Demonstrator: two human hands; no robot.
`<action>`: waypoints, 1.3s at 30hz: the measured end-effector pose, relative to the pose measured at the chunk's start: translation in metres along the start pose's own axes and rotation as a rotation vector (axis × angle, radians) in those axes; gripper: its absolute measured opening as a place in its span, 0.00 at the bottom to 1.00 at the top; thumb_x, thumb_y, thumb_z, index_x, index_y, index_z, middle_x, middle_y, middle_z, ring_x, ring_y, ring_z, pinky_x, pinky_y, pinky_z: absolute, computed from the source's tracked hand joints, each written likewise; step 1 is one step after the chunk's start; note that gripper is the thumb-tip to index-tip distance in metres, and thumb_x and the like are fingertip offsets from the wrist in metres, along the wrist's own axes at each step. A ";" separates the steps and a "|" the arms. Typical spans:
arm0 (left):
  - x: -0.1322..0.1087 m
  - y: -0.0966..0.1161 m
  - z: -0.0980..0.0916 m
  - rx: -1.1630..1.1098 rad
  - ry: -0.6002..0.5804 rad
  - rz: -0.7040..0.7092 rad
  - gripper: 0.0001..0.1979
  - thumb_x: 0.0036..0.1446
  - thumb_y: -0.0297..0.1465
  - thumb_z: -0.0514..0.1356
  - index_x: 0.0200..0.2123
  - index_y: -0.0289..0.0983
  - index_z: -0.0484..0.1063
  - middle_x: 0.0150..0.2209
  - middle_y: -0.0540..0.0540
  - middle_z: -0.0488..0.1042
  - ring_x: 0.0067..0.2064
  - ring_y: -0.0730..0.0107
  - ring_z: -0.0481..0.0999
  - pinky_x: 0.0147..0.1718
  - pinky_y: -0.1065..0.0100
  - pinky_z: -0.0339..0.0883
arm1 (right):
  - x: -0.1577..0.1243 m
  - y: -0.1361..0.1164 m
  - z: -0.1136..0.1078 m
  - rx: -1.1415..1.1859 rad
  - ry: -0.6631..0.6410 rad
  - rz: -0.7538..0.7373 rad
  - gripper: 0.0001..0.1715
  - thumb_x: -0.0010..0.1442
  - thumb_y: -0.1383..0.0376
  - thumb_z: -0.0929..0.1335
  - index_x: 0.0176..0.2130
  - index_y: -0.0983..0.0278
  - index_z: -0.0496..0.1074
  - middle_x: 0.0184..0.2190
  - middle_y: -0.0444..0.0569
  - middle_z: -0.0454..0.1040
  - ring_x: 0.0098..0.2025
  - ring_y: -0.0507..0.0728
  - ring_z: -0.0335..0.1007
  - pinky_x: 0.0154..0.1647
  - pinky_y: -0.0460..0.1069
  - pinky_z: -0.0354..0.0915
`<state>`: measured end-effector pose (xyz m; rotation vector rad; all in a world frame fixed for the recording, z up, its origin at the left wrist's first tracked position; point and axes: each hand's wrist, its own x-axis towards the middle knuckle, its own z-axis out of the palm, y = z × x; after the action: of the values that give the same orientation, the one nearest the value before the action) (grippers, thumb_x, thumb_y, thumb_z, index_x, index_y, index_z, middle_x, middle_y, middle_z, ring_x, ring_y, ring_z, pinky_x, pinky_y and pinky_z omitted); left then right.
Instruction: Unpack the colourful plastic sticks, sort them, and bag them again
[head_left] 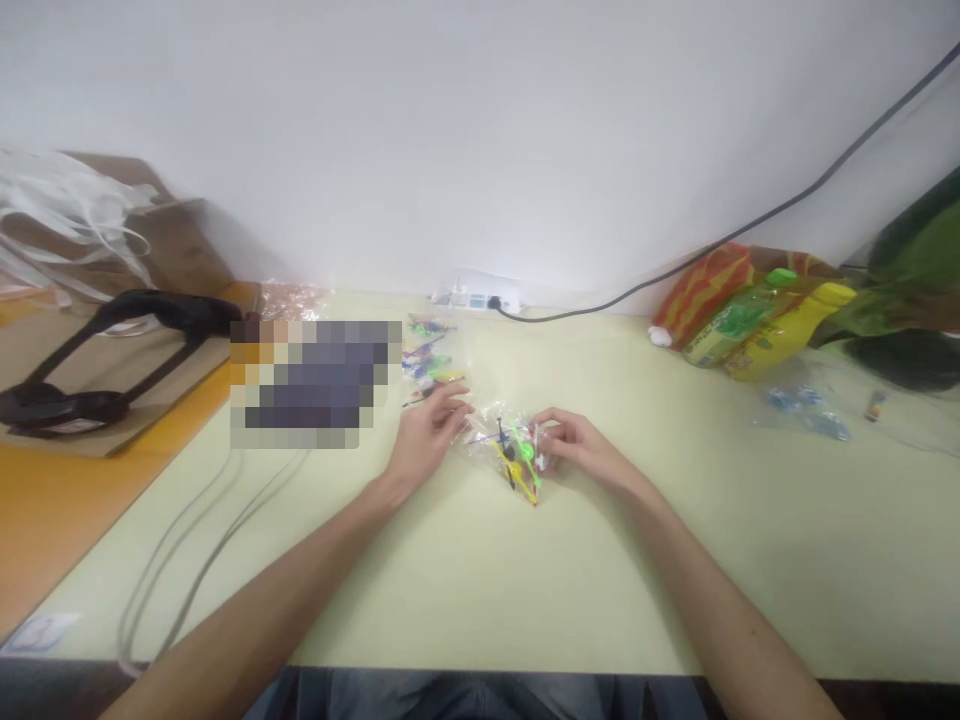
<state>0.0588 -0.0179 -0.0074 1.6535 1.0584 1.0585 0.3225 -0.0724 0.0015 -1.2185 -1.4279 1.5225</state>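
Note:
Small plastic toy parts, a green piece [527, 453], a yellow piece [519, 472] and dark ones, lie in or against a crinkled clear plastic bag [484, 425] on the table between my hands. My right hand [581, 445] curls its fingers onto the bag's right side, beside a white piece [541, 460]. To the left, my left hand [429, 437] has its fingers bent and apart near the bag's edge; I see nothing held in it. Just beyond that hand is a pile of colourful small plastic parts [427, 365].
A pixelated dark object [322, 375] covers the table left of the pile. Farther left are a black frame-like item [127, 310] and cardboard [180, 235]. A power strip [480, 295] sits by the wall. At right are a green bottle [742, 315] and a bag of blue pieces [806, 405].

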 end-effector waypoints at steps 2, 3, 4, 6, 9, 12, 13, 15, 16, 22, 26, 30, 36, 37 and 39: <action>0.001 -0.002 -0.002 0.015 0.024 -0.005 0.20 0.63 0.43 0.61 0.53 0.39 0.72 0.40 0.43 0.81 0.39 0.62 0.83 0.41 0.63 0.78 | -0.002 -0.002 -0.003 -0.002 -0.051 0.007 0.24 0.59 0.51 0.74 0.49 0.61 0.69 0.28 0.43 0.79 0.28 0.55 0.76 0.33 0.49 0.72; 0.002 -0.002 -0.003 0.029 0.032 -0.005 0.20 0.63 0.43 0.61 0.53 0.38 0.73 0.40 0.43 0.81 0.40 0.62 0.83 0.40 0.63 0.78 | -0.004 -0.003 -0.004 0.001 -0.075 0.011 0.25 0.59 0.51 0.74 0.49 0.61 0.69 0.28 0.43 0.79 0.28 0.55 0.76 0.33 0.49 0.72; 0.002 -0.002 -0.003 0.036 0.036 -0.003 0.19 0.63 0.43 0.61 0.52 0.38 0.73 0.40 0.43 0.81 0.40 0.62 0.83 0.39 0.64 0.77 | -0.005 -0.005 -0.006 0.005 -0.100 0.017 0.25 0.59 0.50 0.74 0.49 0.61 0.68 0.28 0.43 0.79 0.28 0.54 0.76 0.34 0.49 0.72; 0.002 -0.001 -0.003 0.024 0.020 -0.003 0.18 0.62 0.42 0.62 0.50 0.37 0.74 0.39 0.43 0.80 0.41 0.62 0.83 0.37 0.66 0.76 | -0.008 -0.006 -0.008 0.007 -0.148 0.036 0.26 0.59 0.49 0.74 0.48 0.61 0.67 0.29 0.43 0.79 0.28 0.54 0.77 0.33 0.49 0.72; 0.000 0.003 -0.002 -0.026 -0.025 -0.010 0.18 0.61 0.41 0.63 0.50 0.37 0.73 0.36 0.45 0.79 0.36 0.66 0.81 0.35 0.67 0.76 | -0.012 -0.008 -0.011 -0.016 -0.204 0.074 0.27 0.59 0.48 0.74 0.48 0.61 0.66 0.29 0.43 0.79 0.26 0.54 0.76 0.30 0.48 0.71; -0.001 0.006 0.000 -0.049 -0.039 -0.012 0.17 0.61 0.40 0.64 0.50 0.38 0.71 0.34 0.47 0.78 0.30 0.69 0.79 0.33 0.68 0.74 | -0.014 -0.009 -0.015 -0.032 -0.192 0.088 0.29 0.59 0.48 0.74 0.51 0.61 0.66 0.30 0.44 0.78 0.27 0.54 0.77 0.30 0.48 0.72; -0.001 0.006 0.000 -0.058 -0.038 -0.016 0.17 0.61 0.40 0.64 0.50 0.38 0.71 0.34 0.48 0.78 0.29 0.70 0.79 0.32 0.68 0.74 | -0.014 -0.009 -0.015 -0.030 -0.165 0.087 0.29 0.60 0.49 0.74 0.52 0.61 0.66 0.31 0.44 0.78 0.27 0.54 0.76 0.30 0.49 0.72; 0.000 0.006 -0.001 -0.085 -0.047 -0.037 0.18 0.60 0.39 0.64 0.50 0.38 0.70 0.35 0.48 0.78 0.29 0.69 0.80 0.32 0.67 0.74 | -0.015 -0.009 -0.017 -0.013 -0.099 0.086 0.31 0.60 0.49 0.74 0.55 0.61 0.64 0.31 0.44 0.78 0.28 0.54 0.75 0.31 0.49 0.72; 0.000 0.005 -0.001 -0.097 -0.055 -0.051 0.18 0.60 0.39 0.63 0.51 0.38 0.70 0.35 0.48 0.78 0.29 0.68 0.80 0.33 0.67 0.75 | -0.015 -0.009 -0.018 -0.001 -0.076 0.087 0.34 0.59 0.51 0.75 0.57 0.60 0.64 0.32 0.44 0.78 0.29 0.54 0.75 0.32 0.49 0.72; 0.002 0.001 -0.003 -0.093 -0.066 -0.070 0.18 0.59 0.41 0.64 0.48 0.38 0.70 0.36 0.47 0.78 0.31 0.67 0.82 0.34 0.66 0.76 | -0.018 -0.011 -0.026 0.021 -0.091 0.088 0.44 0.52 0.58 0.79 0.62 0.57 0.61 0.36 0.44 0.77 0.33 0.53 0.74 0.36 0.49 0.71; 0.000 0.001 -0.002 -0.141 -0.100 -0.077 0.18 0.59 0.41 0.64 0.49 0.38 0.70 0.36 0.47 0.78 0.31 0.67 0.82 0.33 0.67 0.75 | -0.028 -0.024 -0.025 0.011 -0.099 0.079 0.35 0.56 0.56 0.77 0.59 0.58 0.66 0.32 0.43 0.76 0.30 0.54 0.74 0.36 0.51 0.72; -0.002 0.001 0.003 -0.249 -0.129 -0.124 0.19 0.57 0.42 0.67 0.45 0.38 0.69 0.45 0.43 0.78 0.35 0.64 0.84 0.35 0.64 0.78 | -0.052 -0.029 -0.003 -0.024 -0.001 0.042 0.27 0.57 0.54 0.76 0.54 0.58 0.73 0.32 0.45 0.77 0.31 0.56 0.76 0.35 0.53 0.75; -0.005 -0.001 0.009 -0.296 -0.204 -0.034 0.19 0.62 0.44 0.63 0.51 0.41 0.68 0.63 0.41 0.67 0.60 0.54 0.76 0.58 0.53 0.72 | -0.084 -0.011 0.055 0.018 0.523 -0.087 0.13 0.58 0.52 0.75 0.36 0.58 0.80 0.36 0.50 0.80 0.33 0.60 0.77 0.39 0.59 0.78; -0.007 0.000 0.010 -0.239 -0.209 0.010 0.19 0.64 0.44 0.61 0.53 0.42 0.68 0.64 0.41 0.65 0.64 0.55 0.71 0.61 0.53 0.69 | -0.085 -0.010 0.064 0.032 0.597 -0.104 0.13 0.57 0.51 0.76 0.36 0.57 0.79 0.36 0.50 0.80 0.35 0.62 0.78 0.41 0.60 0.78; -0.013 0.004 0.010 -0.100 -0.233 0.105 0.18 0.66 0.44 0.59 0.55 0.44 0.68 0.64 0.42 0.64 0.68 0.56 0.64 0.64 0.54 0.65 | -0.084 -0.012 0.082 0.047 0.684 -0.118 0.15 0.57 0.51 0.76 0.38 0.57 0.79 0.40 0.51 0.81 0.40 0.64 0.79 0.47 0.63 0.77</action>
<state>0.0659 -0.0335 -0.0083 1.7183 0.7635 0.9422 0.2689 -0.1754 0.0231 -1.4134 -0.9745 0.9133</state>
